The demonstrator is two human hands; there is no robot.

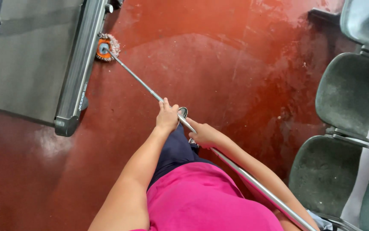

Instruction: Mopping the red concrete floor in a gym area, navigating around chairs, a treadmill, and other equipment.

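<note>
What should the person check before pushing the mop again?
1. Left hand wrapped round the long silver metal mop pole: ok.
2. Right hand gripping the pole lower down: ok.
3. Round orange-and-grey fringed mop head flat on the wet red floor: ok.
4. Mop head free of the grey treadmill's edge: not ok, it sits right against it.
5. Dark green padded chairs away from the pole: ok.
6. Floor under the treadmill clean: cannot tell, hidden.
</note>
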